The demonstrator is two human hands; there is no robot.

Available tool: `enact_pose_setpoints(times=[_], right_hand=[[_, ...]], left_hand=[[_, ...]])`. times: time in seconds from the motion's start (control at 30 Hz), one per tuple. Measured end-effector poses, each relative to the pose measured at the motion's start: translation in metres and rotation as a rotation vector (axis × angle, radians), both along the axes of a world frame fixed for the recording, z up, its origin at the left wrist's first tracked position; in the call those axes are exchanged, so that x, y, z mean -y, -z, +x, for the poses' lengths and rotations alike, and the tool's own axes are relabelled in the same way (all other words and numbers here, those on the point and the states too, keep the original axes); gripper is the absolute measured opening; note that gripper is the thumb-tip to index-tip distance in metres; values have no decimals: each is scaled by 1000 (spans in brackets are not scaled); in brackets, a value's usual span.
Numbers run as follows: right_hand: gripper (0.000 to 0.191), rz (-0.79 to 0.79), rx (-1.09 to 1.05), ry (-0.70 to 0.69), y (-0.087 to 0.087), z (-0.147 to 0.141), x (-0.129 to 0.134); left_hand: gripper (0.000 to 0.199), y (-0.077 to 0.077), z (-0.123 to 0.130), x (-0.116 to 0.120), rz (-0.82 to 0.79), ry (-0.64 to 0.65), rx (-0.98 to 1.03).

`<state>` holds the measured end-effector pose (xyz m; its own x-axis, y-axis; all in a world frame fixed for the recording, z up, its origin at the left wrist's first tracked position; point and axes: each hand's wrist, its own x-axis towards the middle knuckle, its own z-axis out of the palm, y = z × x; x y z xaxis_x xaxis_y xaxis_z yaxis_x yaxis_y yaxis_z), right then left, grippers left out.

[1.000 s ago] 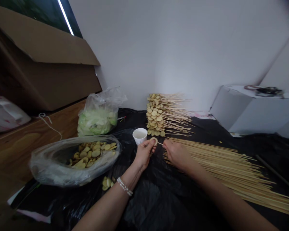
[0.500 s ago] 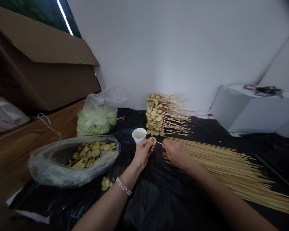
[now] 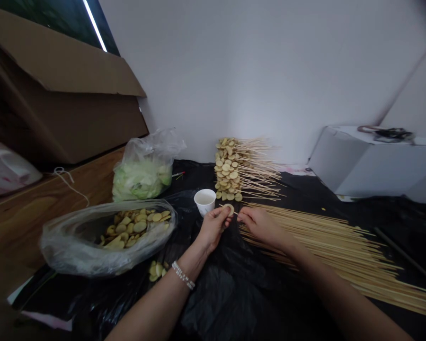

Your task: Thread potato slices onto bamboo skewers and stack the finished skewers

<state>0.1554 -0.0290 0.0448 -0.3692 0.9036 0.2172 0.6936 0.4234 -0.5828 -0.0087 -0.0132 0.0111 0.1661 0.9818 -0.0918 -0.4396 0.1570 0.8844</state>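
I see L hand [image 3: 213, 227] pinching a round potato slice [image 3: 229, 209] betw thumb & fingers, just beside a white paper cup [image 3: 205, 201]. R hand [image 3: 261, 227] pinches a bamboo skewer [image 3: 235, 212] that runs thru the slice. Loose skewers [image 3: 323, 248] lie by R hand; loaded skewers [image 3: 229, 170] stacked ahead, on black plastic sheet [image 3: 234, 303].

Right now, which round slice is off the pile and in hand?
The slice pinched in the left hand, on a bamboo skewer held by the right hand; others lie in the plastic bag or stacked on skewers.
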Motion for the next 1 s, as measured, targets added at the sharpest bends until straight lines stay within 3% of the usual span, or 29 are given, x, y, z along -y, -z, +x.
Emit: enact_pose_setpoints(times=[0.13,0.27,0.5,0.73,0.87,1.0], right_hand=[[26,1,100,-23,-2,2,2],[25,50,167,44,0,-1,3],[30,-160,-89,-46,0,-4,1],[27,-43,-15,4,2,-4,2],[25,109,177,74,7,-10,5],[25,129,236,83,12,-13,5]], left_hand=[[34,-2,-6,-5,6,-66,8],[34,-3,-6,-3,6,-80,-28],[35,-2,6,7,55,85,-111],[33,-3,-1,2,40,-11,-70],[32,-3,-1,4,30,17,-88],[33,-5,3,8,37,47,-92]])
